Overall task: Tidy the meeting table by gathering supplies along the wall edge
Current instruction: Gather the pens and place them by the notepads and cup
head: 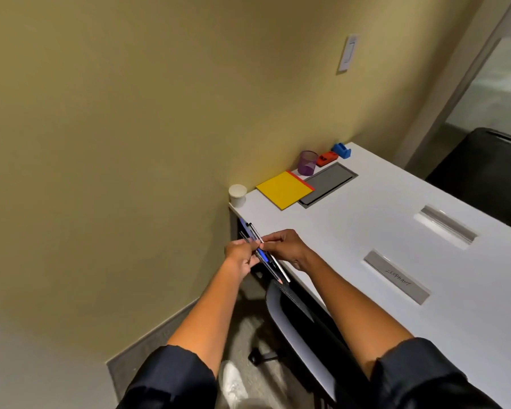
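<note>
Against the yellow wall, the white desk [366, 208] already has a cup [237, 195], pad [283, 189] and purple pot [307, 162] lined up. Both hands, left [240, 256] and right [283, 246], pinch the pens [265, 256] beside the desk. I think the pens go in the pot next.

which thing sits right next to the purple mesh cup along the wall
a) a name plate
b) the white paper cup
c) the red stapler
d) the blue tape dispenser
c: the red stapler lies directly beside the purple mesh cup at the wall edge, while the blue tape dispenser is one place further along and the white paper cup stands at the table corner beyond the yellow pad.
</note>
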`<state>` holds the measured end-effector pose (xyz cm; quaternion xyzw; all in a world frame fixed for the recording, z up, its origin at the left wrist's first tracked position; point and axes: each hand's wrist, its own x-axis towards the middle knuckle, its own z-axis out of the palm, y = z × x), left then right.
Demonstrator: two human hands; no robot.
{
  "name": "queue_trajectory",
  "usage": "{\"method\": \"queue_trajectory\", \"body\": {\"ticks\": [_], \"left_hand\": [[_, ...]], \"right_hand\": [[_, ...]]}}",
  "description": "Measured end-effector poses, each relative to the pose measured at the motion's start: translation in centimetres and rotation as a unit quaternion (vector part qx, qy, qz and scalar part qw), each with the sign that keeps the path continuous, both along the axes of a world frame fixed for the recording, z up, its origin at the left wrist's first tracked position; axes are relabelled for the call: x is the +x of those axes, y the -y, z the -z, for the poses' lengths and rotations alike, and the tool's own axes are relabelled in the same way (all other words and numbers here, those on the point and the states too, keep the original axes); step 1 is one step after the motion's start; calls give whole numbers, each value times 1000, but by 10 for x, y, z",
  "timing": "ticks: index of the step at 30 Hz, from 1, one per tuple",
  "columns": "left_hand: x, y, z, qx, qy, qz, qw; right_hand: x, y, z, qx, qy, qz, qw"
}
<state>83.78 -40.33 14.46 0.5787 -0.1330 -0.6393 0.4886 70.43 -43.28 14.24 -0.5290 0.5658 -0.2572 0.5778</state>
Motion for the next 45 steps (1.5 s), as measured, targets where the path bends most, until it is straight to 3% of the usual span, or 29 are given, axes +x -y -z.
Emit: {"method": "queue_trajectory", "body": {"ticks": [9, 19, 30, 35, 45], "left_hand": [[44, 116, 17, 37, 6, 39, 999], [45, 223, 4, 34, -6, 157, 987], [41, 322, -13, -4, 2, 357, 934], [39, 343, -9, 2, 1, 389, 921], [19, 395, 1, 58, -18, 362, 930]], "right_hand": [[42, 98, 17, 21, 11, 32, 999], [44, 183, -2, 35, 4, 115, 993], [39, 243, -11, 18, 25, 257, 966], [41, 258, -8, 29, 20, 309, 950], [30, 311, 6, 66, 35, 343, 936]]}}
